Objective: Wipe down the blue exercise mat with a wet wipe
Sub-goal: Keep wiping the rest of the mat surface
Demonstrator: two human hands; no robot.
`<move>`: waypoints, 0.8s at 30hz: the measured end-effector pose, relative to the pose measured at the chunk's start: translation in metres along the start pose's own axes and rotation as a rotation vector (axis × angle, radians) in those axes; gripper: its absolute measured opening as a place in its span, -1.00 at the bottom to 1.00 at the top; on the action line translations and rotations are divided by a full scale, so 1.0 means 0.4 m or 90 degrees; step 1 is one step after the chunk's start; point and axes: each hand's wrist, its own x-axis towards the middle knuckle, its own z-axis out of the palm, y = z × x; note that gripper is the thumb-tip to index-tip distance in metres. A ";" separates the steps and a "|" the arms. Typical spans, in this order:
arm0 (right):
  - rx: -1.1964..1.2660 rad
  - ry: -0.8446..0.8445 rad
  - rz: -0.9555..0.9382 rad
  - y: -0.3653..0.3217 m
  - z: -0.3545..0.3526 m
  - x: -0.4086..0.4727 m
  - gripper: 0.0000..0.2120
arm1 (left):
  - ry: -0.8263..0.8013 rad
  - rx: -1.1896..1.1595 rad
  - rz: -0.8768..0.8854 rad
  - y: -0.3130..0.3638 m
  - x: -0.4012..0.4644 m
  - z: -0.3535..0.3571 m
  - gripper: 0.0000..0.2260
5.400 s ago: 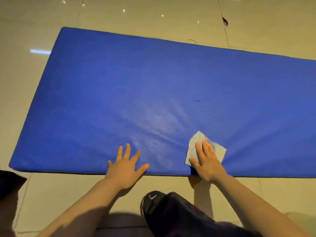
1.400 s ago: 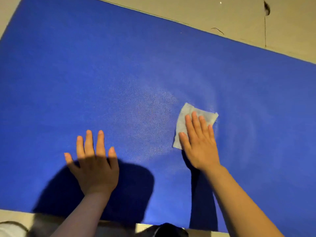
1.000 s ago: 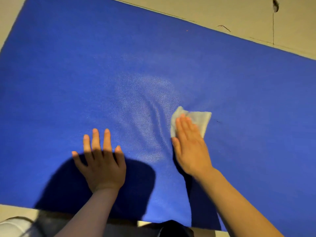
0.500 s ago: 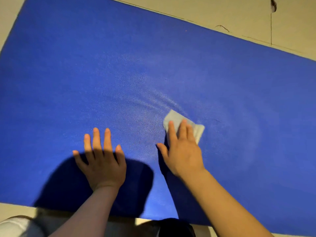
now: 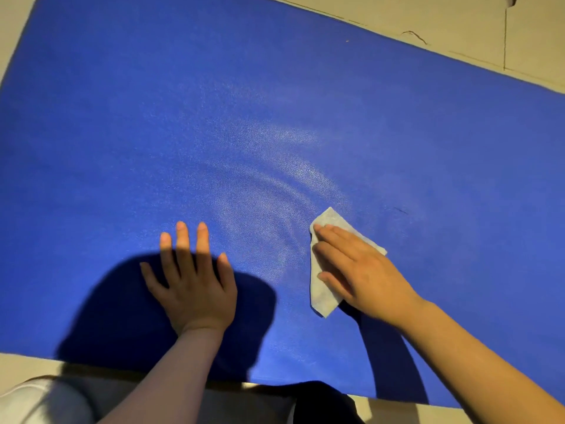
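Observation:
The blue exercise mat (image 5: 275, 117) fills most of the view and lies flat on a pale floor. A crumpled white wet wipe (image 5: 322, 286) lies on the mat right of centre. My right hand (image 5: 363, 273) presses it down with straight fingers pointing left, covering its middle. My left hand (image 5: 192, 280) rests flat on the mat with spread fingers, a hand's width left of the wipe. The mat surface ripples around the wipe, and a shiny patch shows above it.
Pale tiled floor (image 5: 458, 22) shows beyond the mat's far edge at top right, with a thin dark joint line. Below the mat's near edge are my dark trouser leg (image 5: 321, 402) and a white garment (image 5: 39, 402) at bottom left.
My right hand has turned so its fingers point left and has slid the wipe slightly toward me. The wipe has stretched out longer. My left hand has stayed flat in place.

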 end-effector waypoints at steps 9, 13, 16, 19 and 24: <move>0.045 0.176 0.201 0.048 0.028 0.176 -0.40 | -0.015 0.000 -0.007 0.001 0.004 -0.005 -0.55; 0.168 0.301 0.382 0.077 -0.049 0.238 -0.46 | -0.011 -0.002 -0.001 0.000 0.003 -0.001 -0.55; 0.122 0.379 0.305 0.043 -0.072 0.155 -0.63 | -0.001 0.003 0.002 -0.004 0.001 0.001 -0.55; 0.107 0.289 0.200 0.001 -0.026 0.064 -0.70 | 0.003 0.002 0.001 -0.001 0.003 0.002 -0.54; 0.211 0.150 0.249 0.040 -0.025 0.096 -0.80 | 0.014 0.001 0.007 -0.004 0.002 0.005 -0.55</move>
